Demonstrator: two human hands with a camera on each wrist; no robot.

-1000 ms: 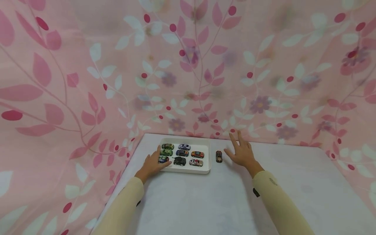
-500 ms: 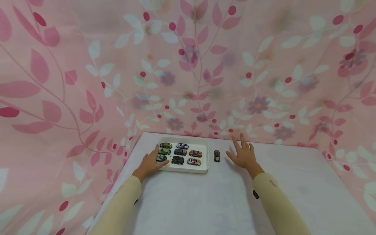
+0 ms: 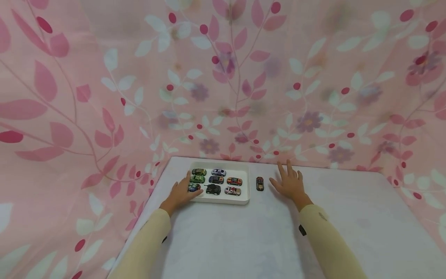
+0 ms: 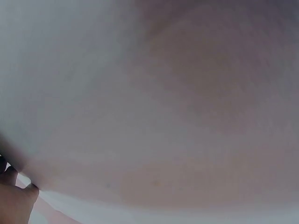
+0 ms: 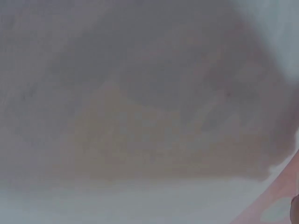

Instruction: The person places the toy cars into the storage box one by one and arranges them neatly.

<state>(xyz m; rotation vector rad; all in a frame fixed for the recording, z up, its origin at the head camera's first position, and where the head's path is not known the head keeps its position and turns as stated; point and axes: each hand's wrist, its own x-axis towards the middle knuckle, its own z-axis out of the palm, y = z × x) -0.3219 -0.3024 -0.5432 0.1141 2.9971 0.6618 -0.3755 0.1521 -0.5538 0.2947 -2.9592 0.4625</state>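
Several small toy cars lie in a white tray point(image 3: 240, 199) in the head view, among them a black tank-like toy point(image 3: 213, 189), an orange car point(image 3: 234, 181) and a green car point(image 3: 197, 179). My left hand point(image 3: 179, 195) rests at the tray's left front corner, thumb and index finger extended over the rim. It partly covers a blue-green car point(image 3: 194, 188). A dark toy car point(image 3: 259, 184) stands on the table, just right of the tray. My right hand point(image 3: 290, 185) hovers or rests to the right of that car, fingers spread, holding nothing and not touching it.
A white cloth covers the table point(image 3: 237, 240). Behind it and on both sides hangs a pink floral curtain point(image 3: 237, 85), close to the table's back edge. Both wrist views show mostly blurred pale surface.
My right hand has shifted slightly right, away from the dark toy car. My left hand and the tray keep the same position; the head view sways a little.
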